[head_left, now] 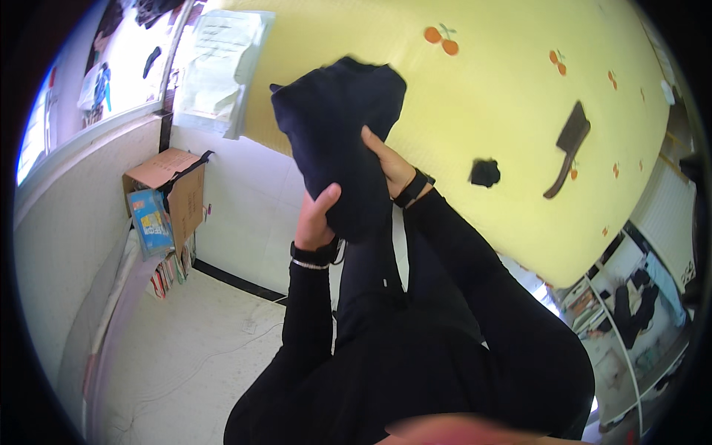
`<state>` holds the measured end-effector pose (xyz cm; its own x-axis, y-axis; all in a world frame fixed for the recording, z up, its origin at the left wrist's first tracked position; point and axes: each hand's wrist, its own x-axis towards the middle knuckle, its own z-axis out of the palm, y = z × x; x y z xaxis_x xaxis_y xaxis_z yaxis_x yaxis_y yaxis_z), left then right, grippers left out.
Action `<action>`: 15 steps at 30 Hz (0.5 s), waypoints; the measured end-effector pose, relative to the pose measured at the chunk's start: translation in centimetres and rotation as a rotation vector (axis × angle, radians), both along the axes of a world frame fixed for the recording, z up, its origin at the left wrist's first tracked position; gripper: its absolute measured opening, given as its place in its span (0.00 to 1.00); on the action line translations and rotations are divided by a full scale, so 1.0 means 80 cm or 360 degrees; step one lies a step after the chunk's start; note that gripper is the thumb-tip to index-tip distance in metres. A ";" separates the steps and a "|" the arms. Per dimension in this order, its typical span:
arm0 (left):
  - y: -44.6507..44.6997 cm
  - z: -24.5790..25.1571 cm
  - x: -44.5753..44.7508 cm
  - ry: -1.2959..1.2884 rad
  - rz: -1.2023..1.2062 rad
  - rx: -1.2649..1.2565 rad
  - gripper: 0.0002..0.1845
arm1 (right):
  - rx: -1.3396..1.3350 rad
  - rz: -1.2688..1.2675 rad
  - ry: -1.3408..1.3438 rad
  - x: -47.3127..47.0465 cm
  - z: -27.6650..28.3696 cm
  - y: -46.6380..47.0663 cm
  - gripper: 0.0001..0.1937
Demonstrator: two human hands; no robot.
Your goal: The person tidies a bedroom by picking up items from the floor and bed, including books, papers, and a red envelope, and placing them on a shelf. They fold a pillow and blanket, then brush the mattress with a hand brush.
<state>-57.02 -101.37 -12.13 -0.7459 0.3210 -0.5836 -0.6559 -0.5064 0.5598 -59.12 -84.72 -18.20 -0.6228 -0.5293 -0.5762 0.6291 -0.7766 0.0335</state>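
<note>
A folded dark garment, close to black, is held up between my two hands over the near edge of a yellow table cover. My left hand grips its lower left side, thumb on top. Higher up, my right hand holds its right edge, thumb lying on the cloth. The fingers of both hands are largely hidden behind the fabric. To the right, a small black bundle lies on the cover, and farther right rests a cleaver with a dark blade and a curved handle.
Papers in a clear plastic sleeve lie at the cover's left end beside a window. Below, left, a cardboard box stands over books near the wall. A thin cable runs across the floor. Shelves with clothing stand at the right.
</note>
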 end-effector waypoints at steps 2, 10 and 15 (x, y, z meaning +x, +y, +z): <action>-0.007 0.006 0.017 0.0102 -0.0147 0.0095 0.37 | 0.0011 -0.0044 0.0006 0.020 0.024 0.015 0.21; 0.019 -0.053 0.058 0.0228 -0.1535 -0.0231 0.24 | 0.1280 0.0245 0.0038 0.157 0.117 0.224 0.25; 0.073 -0.105 0.045 0.0681 -0.1819 -0.0817 0.26 | 0.1707 0.0259 0.0038 0.253 0.161 0.330 0.35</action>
<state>-53.46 -95.52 -20.50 -0.3588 0.7026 -0.6145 -0.2937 0.5399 0.7888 -38.87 -58.32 -5.29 -0.6080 0.1658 -0.7764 0.7184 -0.3013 -0.6270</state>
